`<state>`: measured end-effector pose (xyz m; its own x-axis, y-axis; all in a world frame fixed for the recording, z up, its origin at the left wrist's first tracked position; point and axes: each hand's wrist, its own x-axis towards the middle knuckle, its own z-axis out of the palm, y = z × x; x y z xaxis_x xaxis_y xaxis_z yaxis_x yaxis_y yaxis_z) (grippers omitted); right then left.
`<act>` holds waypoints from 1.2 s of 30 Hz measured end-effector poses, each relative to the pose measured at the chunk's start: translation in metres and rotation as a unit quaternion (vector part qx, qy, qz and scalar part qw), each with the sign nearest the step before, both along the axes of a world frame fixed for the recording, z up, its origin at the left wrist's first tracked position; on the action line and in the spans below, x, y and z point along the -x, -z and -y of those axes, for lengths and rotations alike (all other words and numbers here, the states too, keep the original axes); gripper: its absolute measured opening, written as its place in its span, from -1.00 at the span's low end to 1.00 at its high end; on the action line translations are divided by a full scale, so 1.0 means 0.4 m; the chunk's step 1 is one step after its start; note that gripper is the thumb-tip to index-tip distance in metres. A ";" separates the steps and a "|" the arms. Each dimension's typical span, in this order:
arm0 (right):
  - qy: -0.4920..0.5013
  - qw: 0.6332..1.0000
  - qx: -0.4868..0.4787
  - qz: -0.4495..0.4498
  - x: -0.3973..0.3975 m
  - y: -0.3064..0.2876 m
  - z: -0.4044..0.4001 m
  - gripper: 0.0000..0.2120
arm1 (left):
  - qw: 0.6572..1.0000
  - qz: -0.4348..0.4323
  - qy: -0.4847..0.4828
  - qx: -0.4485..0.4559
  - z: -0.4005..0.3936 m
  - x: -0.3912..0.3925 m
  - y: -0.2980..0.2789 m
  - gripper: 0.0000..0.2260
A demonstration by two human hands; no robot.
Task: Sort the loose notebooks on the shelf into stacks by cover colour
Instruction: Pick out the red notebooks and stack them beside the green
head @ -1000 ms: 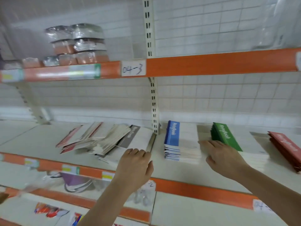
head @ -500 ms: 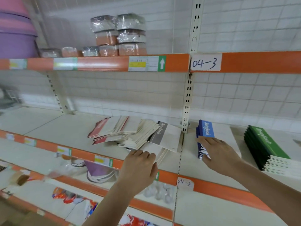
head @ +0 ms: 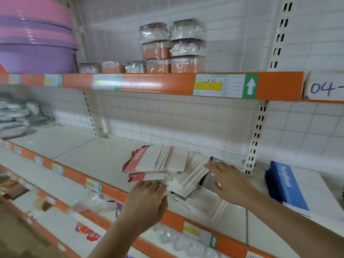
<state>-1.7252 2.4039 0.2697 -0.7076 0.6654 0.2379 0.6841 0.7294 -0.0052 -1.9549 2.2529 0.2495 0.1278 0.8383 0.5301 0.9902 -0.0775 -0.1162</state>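
Lying fanned and untidy on the white shelf [head: 89, 155], the loose notebook pile [head: 165, 168] serves as reference. At its front-left edge, the left hand [head: 147, 200] touches the lowest red-spined covers, fingers together and only slightly bent. Over its right side, the right hand [head: 229, 181] rests flat on a grey-spined notebook [head: 209, 180], fingers straight and spread. Well right of the pile stands the blue notebook stack [head: 290, 185].

Loose notebooks [head: 163, 164]: white covers, red spine bands (one grey). Stack of notebooks [head: 290, 185]: blue band, white lettering. Shelf edge [head: 158, 82] orange. Basins [head: 35, 40] pink, purple.
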 end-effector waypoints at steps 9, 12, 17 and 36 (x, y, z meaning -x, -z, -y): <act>-0.106 0.994 0.019 0.024 0.266 0.010 -0.073 -0.45 | 0.998 0.017 -0.066 0.001 -0.010 0.205 0.020 -0.71; -0.126 0.990 0.031 0.048 0.370 0.015 -0.083 -0.41 | 0.997 0.029 -0.070 0.012 -0.017 0.266 0.032 -0.69; -0.124 0.984 0.057 0.113 0.536 0.030 -0.102 -0.30 | 0.998 0.044 -0.035 0.021 -0.038 0.351 0.039 -0.72; -0.049 0.983 -0.041 0.170 0.642 0.012 -0.002 -0.79 | 0.995 0.068 0.057 0.042 -0.148 0.586 0.043 -0.70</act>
